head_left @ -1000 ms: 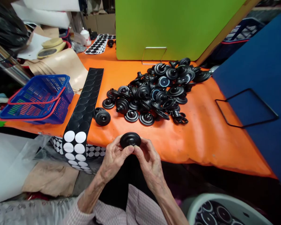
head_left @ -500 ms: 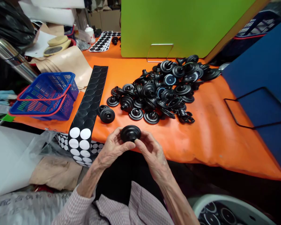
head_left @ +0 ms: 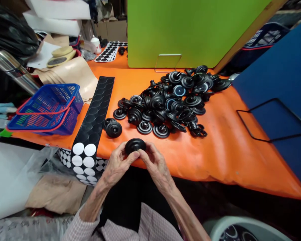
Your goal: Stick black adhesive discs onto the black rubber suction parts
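A round black stepped disc part (head_left: 135,145) is held at the table's front edge, with its broad face turned up. My left hand (head_left: 119,162) grips it from the left, thumb on the near side. From the right, my right hand (head_left: 154,161) closes on the same part, the two thumbs almost meeting. Just beyond lies a heap of similar black disc parts (head_left: 159,102), some with short stems showing. One more stepped disc (head_left: 113,129) rests apart at the left. Beside it, a black strip of round stickers (head_left: 95,110) runs over the edge, with white circles at its near end.
A blue basket (head_left: 70,113) with red handles stands at the left. Behind the heap rises a green board (head_left: 185,30); a blue board (head_left: 278,90) leans at the right. Below the orange table (head_left: 230,147), a pale tub (head_left: 215,227) holds black discs.
The disc in my hands has tipped, so its stem no longer shows and more of its broad face does. The whole view has shifted slightly.
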Demonstrator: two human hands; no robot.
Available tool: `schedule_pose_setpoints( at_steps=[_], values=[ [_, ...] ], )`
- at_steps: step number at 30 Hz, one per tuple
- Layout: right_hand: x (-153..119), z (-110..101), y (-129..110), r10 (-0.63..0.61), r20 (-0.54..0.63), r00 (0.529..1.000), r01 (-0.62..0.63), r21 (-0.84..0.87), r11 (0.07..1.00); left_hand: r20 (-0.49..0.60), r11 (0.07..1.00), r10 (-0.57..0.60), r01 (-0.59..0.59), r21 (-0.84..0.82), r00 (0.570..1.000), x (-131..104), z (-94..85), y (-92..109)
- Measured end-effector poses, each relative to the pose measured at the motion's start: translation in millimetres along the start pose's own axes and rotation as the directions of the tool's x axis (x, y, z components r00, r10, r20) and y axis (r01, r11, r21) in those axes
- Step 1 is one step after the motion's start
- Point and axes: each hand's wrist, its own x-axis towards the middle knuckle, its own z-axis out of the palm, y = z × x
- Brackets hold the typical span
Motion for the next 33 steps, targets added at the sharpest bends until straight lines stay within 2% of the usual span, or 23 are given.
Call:
schedule_pose_setpoints(
  at_steps=[3,5,7,9,11,13,14,15,16,18,19,20,21,23,24,26,27,28,30,32,33],
  values=[
    [30,-4,3,-0.192,-0.147,0.97,0.14,-0.309,0.941,-0.123,0.987,0.079,-0.061,0.15,0.989,16,-6.3,1],
    [52,-6,3,-0.299,-0.197,0.934,0.139,-0.57,0.81,-0.229,0.938,0.163,-0.08,0.336,0.96,26,-8.8,2],
    [69,-8,1,-0.293,-0.159,0.943,0.073,-0.76,0.646,-0.299,0.877,0.25,-0.084,0.473,0.921,32,-9.9,2],
    [78,-10,0,-0.257,-0.119,0.959,0.04,-0.842,0.537,-0.349,0.82,0.333,-0.086,0.566,0.876,33,-10.2,2],
    [76,-14,1,-0.274,-0.092,0.957,0.077,-0.833,0.547,-0.394,0.754,0.421,-0.074,0.653,0.817,29,-9.8,1],
    [63,-16,2,-0.332,-0.09,0.939,0.155,-0.752,0.641,-0.426,0.705,0.477,-0.045,0.708,0.769,21,-7.4,1],
    [54,-17,1,-0.356,-0.107,0.928,0.187,-0.694,0.695,-0.434,0.709,0.474,-0.04,0.704,0.766,16,-5.0,0],
    [43,-16,0,-0.366,-0.133,0.921,0.206,-0.63,0.749,-0.43,0.74,0.434,-0.042,0.671,0.792,12,-1.9,0],
    [31,-15,-2,-0.355,-0.159,0.921,0.212,-0.56,0.801,-0.4,0.795,0.353,-0.045,0.605,0.846,8,1.7,0],
    [11,-12,-7,-0.3,-0.165,0.94,0.203,-0.435,0.877,-0.263,0.929,0.144,-0.038,0.369,0.954,4,9.1,-2],
    [3,-13,-9,-0.273,-0.148,0.951,0.195,-0.398,0.896,-0.178,0.975,0.051,-0.011,0.221,0.983,4,12.2,-3],
    [-2,-17,-11,-0.253,-0.134,0.958,0.185,-0.385,0.904,-0.109,0.997,-0.017,0.026,0.079,0.994,5,14.6,-5],
    [-4,-25,-11,-0.245,-0.141,0.959,0.173,-0.394,0.903,-0.064,0.997,-0.064,0.062,-0.042,0.996,6,16.0,-6],
    [2,-52,-6,-0.263,-0.247,0.933,0.118,-0.482,0.868,-0.04,0.974,-0.121,0.111,-0.199,0.992,10,16.2,-9],
    [8,-69,-2,-0.285,-0.33,0.9,0.076,-0.523,0.849,-0.033,0.963,-0.139,0.127,-0.239,0.99,11,15.3,-10],
    [25,-103,11,-0.356,-0.468,0.808,-0.063,-0.671,0.739,-0.03,0.95,-0.15,0.135,-0.28,0.988,13,13.1,-12],
    [34,-117,17,-0.364,-0.482,0.797,-0.112,-0.709,0.696,-0.031,0.947,-0.152,0.136,-0.29,0.988,13,12.3,-12],
    [41,-128,22,-0.365,-0.483,0.796,-0.143,-0.736,0.662,-0.035,0.946,-0.155,0.138,-0.294,0.987,13,11.8,-12],
    [47,-138,26,-0.341,-0.451,0.825,-0.146,-0.752,0.643,-0.05,0.945,-0.169,0.147,-0.291,0.984,13,11.8,-12],
    [42,-140,22,-0.307,-0.4,0.864,-0.112,-0.746,0.657,-0.059,0.946,-0.182,0.159,-0.283,0.981,13,12.4,-11],
    [36,-139,18,-0.254,-0.357,0.899,-0.096,-0.725,0.682,-0.057,0.946,-0.186,0.163,-0.279,0.981,13,12.5,-11]
  ],
)
